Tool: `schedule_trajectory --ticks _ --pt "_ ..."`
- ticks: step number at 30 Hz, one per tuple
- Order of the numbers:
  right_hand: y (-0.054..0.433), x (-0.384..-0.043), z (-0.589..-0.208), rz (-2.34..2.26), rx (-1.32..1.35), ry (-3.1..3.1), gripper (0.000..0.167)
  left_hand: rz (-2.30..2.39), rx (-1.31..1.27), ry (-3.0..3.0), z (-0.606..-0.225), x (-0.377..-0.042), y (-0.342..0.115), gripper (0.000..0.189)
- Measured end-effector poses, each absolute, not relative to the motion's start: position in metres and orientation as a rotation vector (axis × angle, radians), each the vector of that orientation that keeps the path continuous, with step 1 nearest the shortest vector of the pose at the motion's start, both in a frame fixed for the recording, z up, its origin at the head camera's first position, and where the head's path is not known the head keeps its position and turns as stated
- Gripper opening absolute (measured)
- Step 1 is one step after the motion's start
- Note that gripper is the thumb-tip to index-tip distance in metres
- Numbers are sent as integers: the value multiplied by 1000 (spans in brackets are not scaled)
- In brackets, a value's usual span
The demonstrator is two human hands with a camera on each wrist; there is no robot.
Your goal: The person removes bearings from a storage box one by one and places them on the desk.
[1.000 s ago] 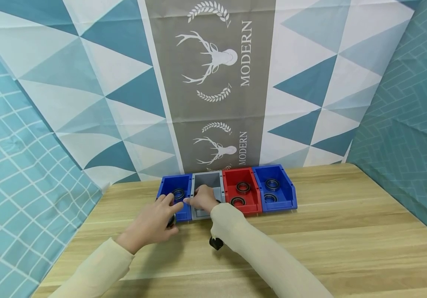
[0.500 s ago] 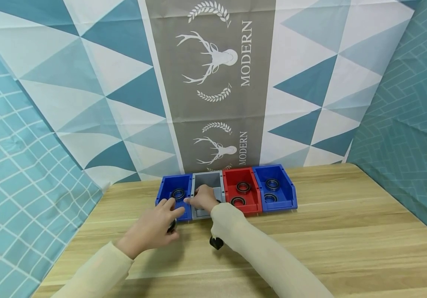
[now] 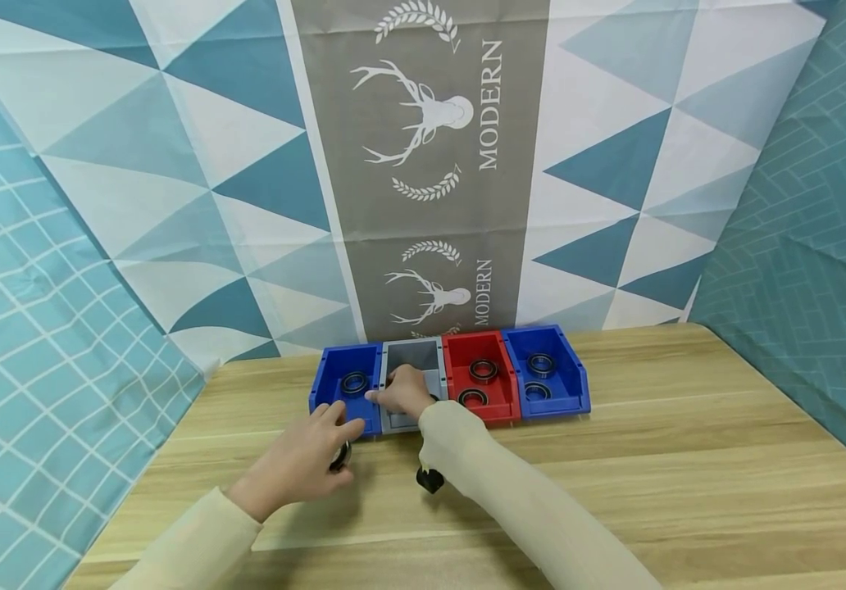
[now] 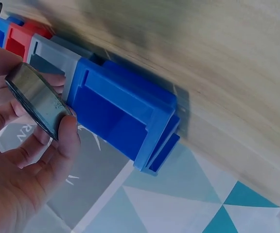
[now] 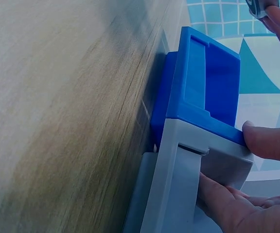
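Observation:
My left hand (image 3: 299, 460) holds a ball bearing (image 4: 39, 99) on edge between thumb and fingers, in front of the leftmost blue bin (image 3: 330, 367). Its steel outer ring and dark side show in the left wrist view. My right hand (image 3: 404, 390) reaches into the grey bin (image 3: 412, 354) beside it. In the right wrist view the thumb presses the rim between the blue and grey bins, and the other fingers are inside the grey one, gripping its side wall. Their tips are hidden. Another bearing (image 3: 354, 383) lies in the left blue bin.
To the right, a red bin (image 3: 457, 352) and a second blue bin (image 3: 560, 360) join the row, each with two bearings. A patterned cloth (image 3: 600, 123) hangs right behind the bins. The wooden table (image 3: 652, 492) extends in front and to both sides.
My left hand has drawn back slightly from the left blue bin toward me, with the bearing still in its fingers. My right hand has kept its place at the grey bin.

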State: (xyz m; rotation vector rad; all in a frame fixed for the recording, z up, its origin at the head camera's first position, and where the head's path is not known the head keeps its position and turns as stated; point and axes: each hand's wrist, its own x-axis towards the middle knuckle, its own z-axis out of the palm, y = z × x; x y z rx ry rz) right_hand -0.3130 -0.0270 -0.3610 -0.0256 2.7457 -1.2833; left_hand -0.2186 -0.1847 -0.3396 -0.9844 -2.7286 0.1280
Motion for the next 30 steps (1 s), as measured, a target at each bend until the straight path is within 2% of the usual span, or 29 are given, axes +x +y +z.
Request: schedule_trajectory --ticks 15,30 --pt "-29 -311 -359 -1293 -18 2722 53 61 -982 -2774 -354 -219 -192 43" --pt "-28 -313 -362 -1299 -29 2725 53 31 -943 -2834 -363 -224 -192 41"
